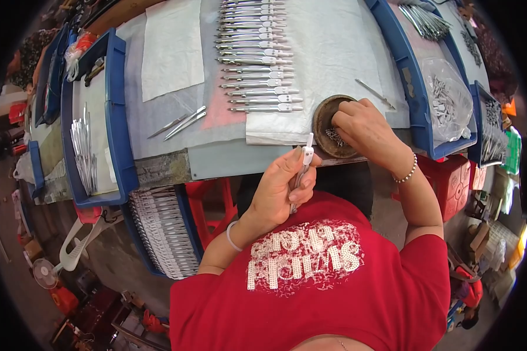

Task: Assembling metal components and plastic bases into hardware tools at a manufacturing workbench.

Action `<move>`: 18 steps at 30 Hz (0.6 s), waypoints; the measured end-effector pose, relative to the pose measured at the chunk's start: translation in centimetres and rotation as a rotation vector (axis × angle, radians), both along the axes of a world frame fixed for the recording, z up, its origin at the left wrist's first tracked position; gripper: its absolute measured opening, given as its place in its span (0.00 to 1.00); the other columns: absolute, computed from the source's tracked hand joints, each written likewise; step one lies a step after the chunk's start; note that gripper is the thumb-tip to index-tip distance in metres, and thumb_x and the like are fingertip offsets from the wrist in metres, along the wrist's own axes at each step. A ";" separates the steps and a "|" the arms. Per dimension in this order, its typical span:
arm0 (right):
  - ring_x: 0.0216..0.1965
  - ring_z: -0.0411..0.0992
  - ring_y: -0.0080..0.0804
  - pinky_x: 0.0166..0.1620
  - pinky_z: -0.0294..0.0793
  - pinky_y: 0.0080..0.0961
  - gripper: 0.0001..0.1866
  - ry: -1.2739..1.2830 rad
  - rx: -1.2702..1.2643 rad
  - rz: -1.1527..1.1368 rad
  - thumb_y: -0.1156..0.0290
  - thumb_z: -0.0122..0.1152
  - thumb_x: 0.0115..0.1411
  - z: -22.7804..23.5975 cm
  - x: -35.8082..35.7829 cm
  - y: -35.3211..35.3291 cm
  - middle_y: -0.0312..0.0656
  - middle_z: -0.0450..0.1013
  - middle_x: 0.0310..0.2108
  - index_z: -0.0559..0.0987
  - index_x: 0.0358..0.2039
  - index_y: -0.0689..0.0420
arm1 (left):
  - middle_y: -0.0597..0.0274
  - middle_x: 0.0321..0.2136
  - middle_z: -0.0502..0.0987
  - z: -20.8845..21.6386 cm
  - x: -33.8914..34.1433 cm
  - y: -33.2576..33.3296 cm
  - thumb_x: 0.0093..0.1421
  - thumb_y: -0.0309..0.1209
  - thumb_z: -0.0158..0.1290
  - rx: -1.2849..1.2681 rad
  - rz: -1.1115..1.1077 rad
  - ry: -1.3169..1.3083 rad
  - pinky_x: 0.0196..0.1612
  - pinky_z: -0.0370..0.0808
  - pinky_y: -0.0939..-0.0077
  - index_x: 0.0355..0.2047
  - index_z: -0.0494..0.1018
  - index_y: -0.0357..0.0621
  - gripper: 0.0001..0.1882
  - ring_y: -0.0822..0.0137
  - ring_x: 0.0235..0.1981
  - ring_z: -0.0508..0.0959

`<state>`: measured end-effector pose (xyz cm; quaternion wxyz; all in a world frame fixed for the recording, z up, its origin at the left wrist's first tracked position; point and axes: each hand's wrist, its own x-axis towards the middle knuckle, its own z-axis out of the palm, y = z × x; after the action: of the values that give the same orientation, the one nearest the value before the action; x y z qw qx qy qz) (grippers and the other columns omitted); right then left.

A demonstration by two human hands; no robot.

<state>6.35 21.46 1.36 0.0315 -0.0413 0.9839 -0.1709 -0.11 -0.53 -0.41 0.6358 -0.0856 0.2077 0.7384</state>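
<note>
My left hand (pixel 278 186) is closed around a silver drawing compass (pixel 307 154), held upright with its pale handle end pointing up, just off the table's front edge. My right hand (pixel 363 126) reaches into a round brown bowl (pixel 318 130), its fingers bent together among small metal parts (pixel 335 137). The fingertips are partly hidden, so what they pinch does not show. Beyond my left hand, a column of similar compasses (pixel 269 83) lies side by side on white and pink sheets. A slim metal piece (pixel 375 93) rests behind the bowl.
Pointed metal tools (pixel 184 122) lie left on the table. A blue tray (pixel 116 111) of thin metal parts stands at the left; another blue tray (pixel 409 85) at the right holds a plastic bag (pixel 448 96) of parts. Below left, a crate holds stacked compasses (pixel 163 234). Red stools (pixel 445 181) stand underneath.
</note>
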 end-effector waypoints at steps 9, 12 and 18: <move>0.31 0.65 0.38 0.36 0.62 0.31 0.05 -0.015 0.134 0.053 0.75 0.54 0.46 -0.1 -1.0 -0.8 0.41 0.64 0.25 0.67 0.20 0.57 | 0.68 0.19 0.67 -0.2 -0.1 0.4 0.65 0.40 0.42 0.024 -0.043 0.011 0.15 0.54 0.89 0.39 0.68 0.41 0.15 0.82 0.11 0.57; 0.30 0.67 0.40 0.34 0.64 0.34 0.04 -0.016 0.053 0.004 0.76 0.54 0.46 0.0 -1.1 -0.6 0.42 0.65 0.24 0.68 0.21 0.59 | 0.68 0.19 0.67 -0.2 -0.3 0.4 0.65 0.40 0.42 0.018 -0.040 0.008 0.15 0.54 0.89 0.39 0.68 0.40 0.15 0.82 0.11 0.57; 0.23 0.69 0.42 0.27 0.67 0.31 0.04 0.062 -0.282 -0.265 0.79 0.56 0.47 0.7 0.1 1.1 0.46 0.68 0.21 0.71 0.24 0.61 | 0.68 0.19 0.67 -0.6 -0.6 0.5 0.65 0.39 0.42 0.013 -0.028 -0.021 0.15 0.54 0.89 0.39 0.68 0.41 0.14 0.82 0.11 0.57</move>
<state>6.43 22.53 2.10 -0.0276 0.0792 0.9476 -0.3081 -0.68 -0.04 -0.98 0.6490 -0.0863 0.1971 0.7298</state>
